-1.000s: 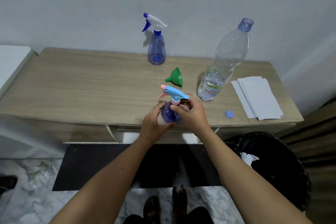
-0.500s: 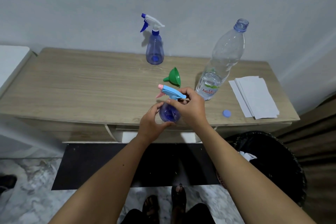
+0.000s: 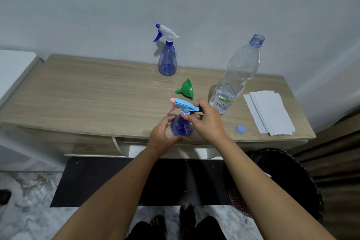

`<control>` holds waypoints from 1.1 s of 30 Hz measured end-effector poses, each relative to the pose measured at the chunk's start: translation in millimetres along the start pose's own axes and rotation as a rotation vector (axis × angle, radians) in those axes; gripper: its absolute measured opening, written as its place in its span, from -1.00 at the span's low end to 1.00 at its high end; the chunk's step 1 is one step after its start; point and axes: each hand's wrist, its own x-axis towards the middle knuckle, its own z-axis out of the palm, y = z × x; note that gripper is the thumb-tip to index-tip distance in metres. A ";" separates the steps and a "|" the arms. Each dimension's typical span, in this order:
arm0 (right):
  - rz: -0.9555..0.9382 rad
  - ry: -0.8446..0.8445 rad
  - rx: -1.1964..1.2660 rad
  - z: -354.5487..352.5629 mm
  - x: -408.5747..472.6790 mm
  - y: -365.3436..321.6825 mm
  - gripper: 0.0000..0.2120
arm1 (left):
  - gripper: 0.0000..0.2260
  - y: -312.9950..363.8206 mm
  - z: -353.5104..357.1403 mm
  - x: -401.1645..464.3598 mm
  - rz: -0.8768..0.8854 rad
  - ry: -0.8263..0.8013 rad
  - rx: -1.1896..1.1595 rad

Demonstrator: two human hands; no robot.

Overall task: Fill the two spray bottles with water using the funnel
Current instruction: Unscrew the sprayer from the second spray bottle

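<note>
A round purple spray bottle (image 3: 181,125) with a light-blue and pink trigger head (image 3: 183,105) stands near the front edge of the wooden table (image 3: 87,91). My left hand (image 3: 163,136) grips its body from the left. My right hand (image 3: 207,121) pinches the collar just under the trigger head. A second spray bottle (image 3: 167,58), blue with a white and blue head, stands at the back by the wall. The green funnel (image 3: 186,88) lies on its side between them. An uncapped large water bottle (image 3: 236,78), water low in it, stands to the right.
A small blue cap (image 3: 240,128) lies near the table's front right. White paper sheets (image 3: 269,112) are stacked at the right end. A black bin (image 3: 290,177) stands on the floor at the right, and a dark mat (image 3: 120,181) lies below the table.
My right hand's fingers have shifted around the neck of the near spray bottle, and the trigger head has turned slightly. My left hand keeps its hold on the body.
</note>
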 end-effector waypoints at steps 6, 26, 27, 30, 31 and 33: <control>-0.035 -0.003 -0.040 1.8 -0.5 -5.9 -0.69 | -0.25 -2.7 -0.6 0.7 0.012 -0.015 0.000; 0.002 -0.037 0.013 -2.2 2.0 -13.4 -0.57 | -0.16 10.0 -7.8 -3.2 0.064 -0.068 -0.005; 0.007 -0.040 -0.002 -2.4 2.5 -13.9 -0.59 | -0.17 10.0 -8.0 -3.0 0.061 -0.067 -0.007; 0.029 -0.073 0.010 -4.7 3.7 -12.3 -0.64 | -0.15 6.5 -8.3 -1.9 0.036 -0.065 -0.004; 0.031 -0.078 0.012 -5.9 3.5 -12.9 -0.65 | -0.14 4.5 -7.8 -1.2 0.028 -0.063 -0.002; 0.014 -0.078 0.015 -6.4 1.8 -15.6 -0.62 | -0.18 0.3 -6.5 0.6 0.012 -0.062 0.010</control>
